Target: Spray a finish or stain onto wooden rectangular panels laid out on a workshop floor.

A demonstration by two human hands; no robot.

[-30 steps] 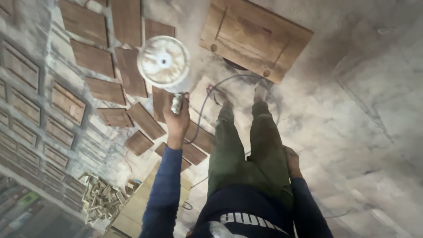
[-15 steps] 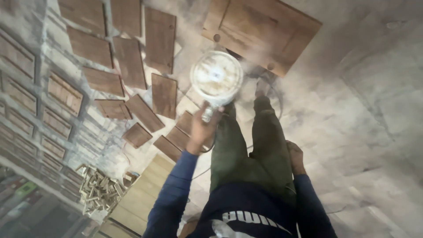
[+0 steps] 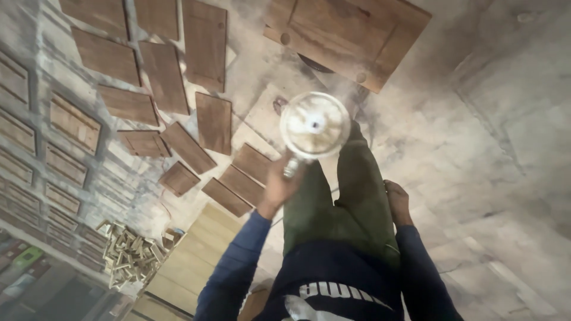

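At our far left, dark wooden panels (image 3: 205,44) lay spread flat across the dusty floor (image 3: 505,148), with a heap of small pale offcuts (image 3: 128,255) nearer us. Our left hand (image 3: 279,187) had its fingers closed around the handle of a round, dust-caked power tool (image 3: 314,125), held above the floor just ahead of our green-trousered legs; the handle ran back toward us, the disc facing up. A larger wooden door panel (image 3: 351,35) lay just beyond it. Our right hand (image 3: 397,202) hung by the thigh, holding nothing that we could see, its fingers loosely curled, with bare floor rightward.
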